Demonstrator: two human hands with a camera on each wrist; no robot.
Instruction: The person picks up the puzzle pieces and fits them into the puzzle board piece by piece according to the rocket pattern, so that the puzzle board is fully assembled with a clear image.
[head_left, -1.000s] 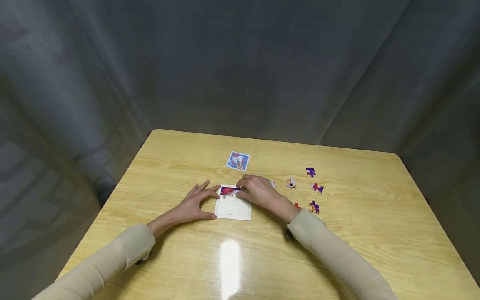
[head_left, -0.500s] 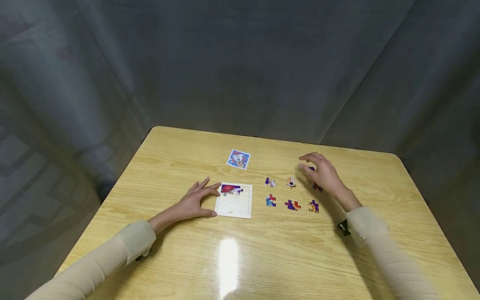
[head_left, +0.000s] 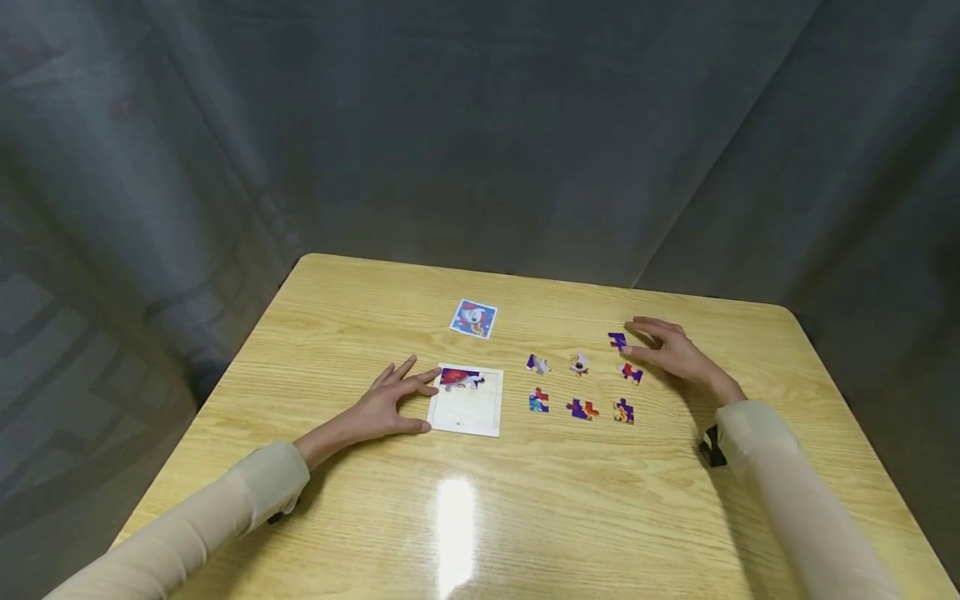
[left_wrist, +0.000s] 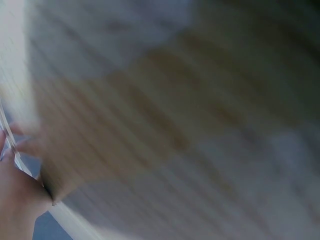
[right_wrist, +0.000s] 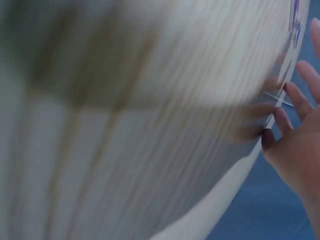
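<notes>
The left hand (head_left: 386, 408) rests on the table (head_left: 337, 533) at the left edge of a white puzzle board (head_left: 465, 410); its grip is spread, with the thumb at the near left corner and the fingers touching the far left one; red, purple and white puzzle pieces (head_left: 460, 379) lie in the board along its far side, towards the left.

The right hand (head_left: 675, 352) is on the far right, its grip also spread, thumb and fingers apart just right of a purple piece (head_left: 617, 340); whether the thumb touches that piece, I cannot tell; a red and purple piece (head_left: 631, 373) lies just nearer.

Between the board and the right hand lie a purple and white piece (head_left: 537, 364) and a white piece (head_left: 579, 364); nearer is a row with a blue and red piece (head_left: 538, 401), a purple and red piece (head_left: 582, 409) and a purple and orange piece (head_left: 624, 412); a picture card (head_left: 474, 318) lies beyond the board; a grey curtain (head_left: 480, 142) hangs behind the table.
</notes>
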